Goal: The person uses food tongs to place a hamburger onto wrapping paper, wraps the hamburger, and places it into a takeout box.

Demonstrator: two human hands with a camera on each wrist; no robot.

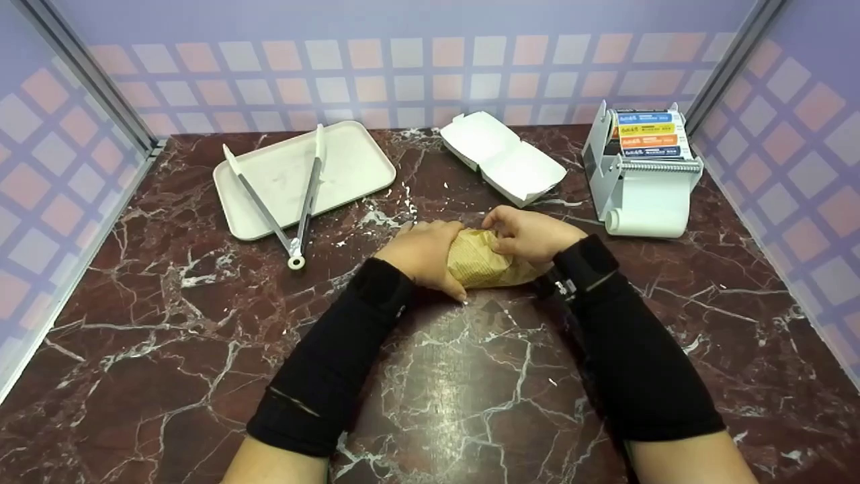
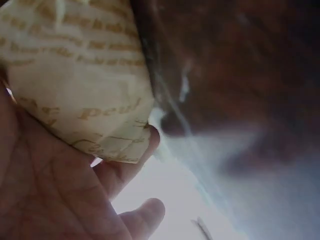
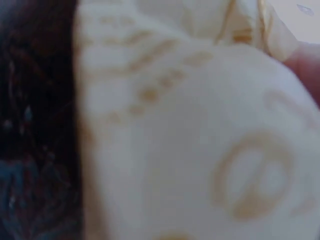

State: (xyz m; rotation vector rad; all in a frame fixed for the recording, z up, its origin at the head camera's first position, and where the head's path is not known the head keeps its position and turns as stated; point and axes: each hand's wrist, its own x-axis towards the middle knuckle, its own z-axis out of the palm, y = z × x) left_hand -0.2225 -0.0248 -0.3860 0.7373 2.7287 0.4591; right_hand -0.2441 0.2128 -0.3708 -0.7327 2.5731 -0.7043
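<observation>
A rounded parcel in yellowish printed wrapping paper (image 1: 478,259) lies on the table between both hands; what is inside is hidden. My left hand (image 1: 424,254) grips its left side, thumb toward the front edge. In the left wrist view, the palm and fingers of that left hand (image 2: 55,185) cup the printed paper (image 2: 85,85). On the parcel's upper right, my right hand (image 1: 534,235) pinches a fold of the paper with bent fingers. Printed paper (image 3: 200,135) fills most of the right wrist view, with a bit of the hand at its right edge.
Behind the hands stands an open white clamshell box (image 1: 504,158). At the back left, metal tongs (image 1: 309,195) with white tips lie across a cream tray (image 1: 356,144). A label dispenser (image 1: 645,171) with a white roll is at the back right. Patterned walls enclose the marbled table (image 1: 168,376).
</observation>
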